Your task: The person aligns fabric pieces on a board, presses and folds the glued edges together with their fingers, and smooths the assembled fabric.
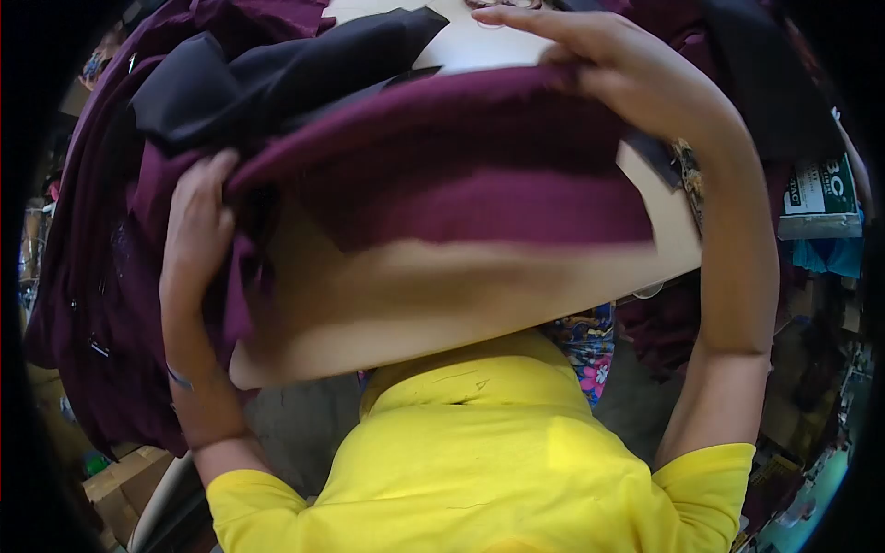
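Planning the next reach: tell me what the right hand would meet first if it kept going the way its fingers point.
The right hand points left across the board; probably the black cloth comes first, though depth is unclear.

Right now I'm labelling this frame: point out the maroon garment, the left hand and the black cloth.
maroon garment (479,175), head view, middle of its folded front.
left hand (195,230), head view, back of the hand.
black cloth (277,74), head view, middle of its upper fold.
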`<state>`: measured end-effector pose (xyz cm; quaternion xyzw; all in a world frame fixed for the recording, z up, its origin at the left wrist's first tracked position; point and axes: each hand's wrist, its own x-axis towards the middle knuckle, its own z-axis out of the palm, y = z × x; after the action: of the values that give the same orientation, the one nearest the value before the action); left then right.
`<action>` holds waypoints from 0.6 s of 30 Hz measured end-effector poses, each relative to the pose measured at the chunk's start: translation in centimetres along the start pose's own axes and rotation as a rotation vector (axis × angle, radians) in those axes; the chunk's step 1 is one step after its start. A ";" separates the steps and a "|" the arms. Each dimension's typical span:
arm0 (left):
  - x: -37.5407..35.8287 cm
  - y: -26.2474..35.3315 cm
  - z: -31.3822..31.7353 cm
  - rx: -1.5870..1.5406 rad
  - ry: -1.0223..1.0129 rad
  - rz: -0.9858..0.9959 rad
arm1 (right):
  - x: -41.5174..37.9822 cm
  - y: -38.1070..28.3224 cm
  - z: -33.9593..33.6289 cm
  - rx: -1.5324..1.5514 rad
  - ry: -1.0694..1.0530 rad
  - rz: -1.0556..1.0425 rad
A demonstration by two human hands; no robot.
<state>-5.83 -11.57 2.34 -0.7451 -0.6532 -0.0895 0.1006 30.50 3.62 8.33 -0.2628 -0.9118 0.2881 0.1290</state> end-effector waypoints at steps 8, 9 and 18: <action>16.4 2.2 1.8 -0.226 0.612 0.264 | 3.9 7.7 -1.1 -0.939 0.921 -0.316; 15.5 3.1 1.5 -0.268 0.537 0.275 | 2.1 8.4 0.3 -0.996 0.822 -0.309; 4.9 2.9 2.8 -0.081 -0.338 0.136 | -10.3 -0.1 10.6 -0.414 0.166 -0.082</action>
<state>-2.30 -6.48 0.85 -0.7955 -0.6047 0.0180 -0.0346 34.92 -6.98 -0.98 -0.2693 -0.9476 0.0667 0.1583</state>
